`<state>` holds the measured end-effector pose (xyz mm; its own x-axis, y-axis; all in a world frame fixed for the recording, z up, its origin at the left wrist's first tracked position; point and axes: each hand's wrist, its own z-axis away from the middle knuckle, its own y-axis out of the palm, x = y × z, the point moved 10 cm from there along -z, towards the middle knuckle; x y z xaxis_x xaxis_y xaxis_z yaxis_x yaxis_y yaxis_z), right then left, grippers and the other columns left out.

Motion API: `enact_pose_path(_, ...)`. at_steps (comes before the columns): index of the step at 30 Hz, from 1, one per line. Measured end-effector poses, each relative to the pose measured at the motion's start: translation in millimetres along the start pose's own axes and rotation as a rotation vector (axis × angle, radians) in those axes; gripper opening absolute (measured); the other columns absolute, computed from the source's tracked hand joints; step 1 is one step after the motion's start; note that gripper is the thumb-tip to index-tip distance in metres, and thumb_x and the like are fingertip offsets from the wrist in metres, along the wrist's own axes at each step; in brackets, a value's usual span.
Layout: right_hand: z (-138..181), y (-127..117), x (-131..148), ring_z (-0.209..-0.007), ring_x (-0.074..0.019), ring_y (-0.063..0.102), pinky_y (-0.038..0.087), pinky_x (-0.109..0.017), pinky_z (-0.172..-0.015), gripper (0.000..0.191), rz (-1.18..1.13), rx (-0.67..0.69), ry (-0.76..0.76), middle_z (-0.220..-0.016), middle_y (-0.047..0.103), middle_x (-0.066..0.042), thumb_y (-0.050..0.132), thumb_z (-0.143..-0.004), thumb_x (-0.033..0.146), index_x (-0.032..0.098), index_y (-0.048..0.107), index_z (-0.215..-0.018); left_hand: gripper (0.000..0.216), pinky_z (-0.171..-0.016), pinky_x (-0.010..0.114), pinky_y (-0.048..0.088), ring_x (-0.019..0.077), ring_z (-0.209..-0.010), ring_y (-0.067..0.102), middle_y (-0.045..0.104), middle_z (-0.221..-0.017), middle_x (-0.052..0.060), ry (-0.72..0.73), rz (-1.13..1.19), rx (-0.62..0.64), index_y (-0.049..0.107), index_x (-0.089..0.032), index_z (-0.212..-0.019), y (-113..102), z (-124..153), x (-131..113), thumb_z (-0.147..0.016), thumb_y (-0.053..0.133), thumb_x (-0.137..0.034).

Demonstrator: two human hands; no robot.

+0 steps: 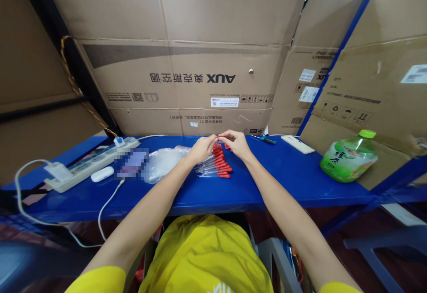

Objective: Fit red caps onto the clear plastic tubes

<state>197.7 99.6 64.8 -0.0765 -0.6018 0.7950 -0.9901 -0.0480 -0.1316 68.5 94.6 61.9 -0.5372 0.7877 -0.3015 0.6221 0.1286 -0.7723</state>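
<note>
My left hand (202, 147) and my right hand (236, 142) meet over the far middle of the blue table (287, 181). Between their fingertips they pinch one small red-tipped piece (220, 138); its exact shape is too small to tell. Just below the hands lies a row of clear tubes with red caps (218, 164), side by side on the table. A heap of clear plastic bags (163, 161) lies left of my left hand.
A white power strip (90, 164) with a plugged charger and cables lies at the left, beside a small white case (102, 174). A green tea bottle (349, 156) lies at right, a white phone (298, 144) and a green-handled screwdriver (268, 140) behind. Cardboard boxes (200, 61) wall the back.
</note>
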Motion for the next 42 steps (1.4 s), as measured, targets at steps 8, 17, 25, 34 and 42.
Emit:
enact_pose_path(8,1.7,1.4,4.0,-0.085,-0.0243,0.076,0.059,-0.037,-0.082,0.039,0.039,0.043,-0.008,-0.09,0.08,-0.008,0.08,-0.079,0.055,0.019,0.076,-0.09,0.037,-0.068,0.03,0.04,0.0226,-0.074,0.067,0.07,-0.082,0.01,-0.006,-0.095,0.059,0.058,-0.02,-0.098,7.1,0.9,0.8,-0.112,0.03,-0.04)
enact_pose_path(17,1.5,5.3,-3.8,-0.068,-0.0173,0.067,0.055,-0.03,-0.068,0.031,0.177,0.124,-0.033,-0.084,0.077,-0.004,0.076,-0.084,0.049,0.019,0.075,-0.093,0.035,-0.071,0.029,0.041,0.0234,-0.084,0.069,0.074,-0.091,0.009,0.029,-0.126,0.1,0.064,-0.021,-0.102,6.4,1.5,7.8,-0.11,0.036,-0.041)
enact_pose_path(25,-1.6,-6.3,-10.9,-0.069,-0.0192,0.069,0.056,-0.03,-0.064,0.035,0.096,0.054,0.037,-0.079,0.076,-0.003,0.079,-0.079,0.05,0.02,0.077,-0.097,0.047,-0.071,0.029,0.041,0.0233,-0.08,0.068,0.072,-0.082,0.006,-0.048,-0.066,0.086,0.068,-0.023,-0.1,-3.1,1.3,21.7,-0.11,0.031,-0.05)
enact_pose_path(34,0.4,-3.6,-12.9,-0.076,-0.0217,0.074,0.06,-0.034,-0.073,0.038,0.014,0.081,0.085,-0.082,0.079,-0.006,0.083,-0.075,0.052,0.018,0.077,-0.091,0.033,-0.069,0.027,0.039,0.0211,-0.083,0.068,0.075,-0.091,0.003,-0.005,-0.059,0.092,0.067,-0.027,-0.111,-3.3,2.8,20.1,-0.107,0.042,-0.047)
enact_pose_path(42,2.1,-4.6,-13.3,-0.075,-0.0239,0.076,0.061,-0.035,-0.07,0.038,0.009,0.091,0.115,-0.08,0.08,-0.007,0.083,-0.075,0.052,0.018,0.078,-0.09,0.036,-0.071,0.027,0.041,0.023,-0.086,0.07,0.076,-0.094,0.007,0.007,-0.099,0.099,0.07,-0.026,-0.113,-3.0,3.5,10.5,-0.108,0.038,-0.044)
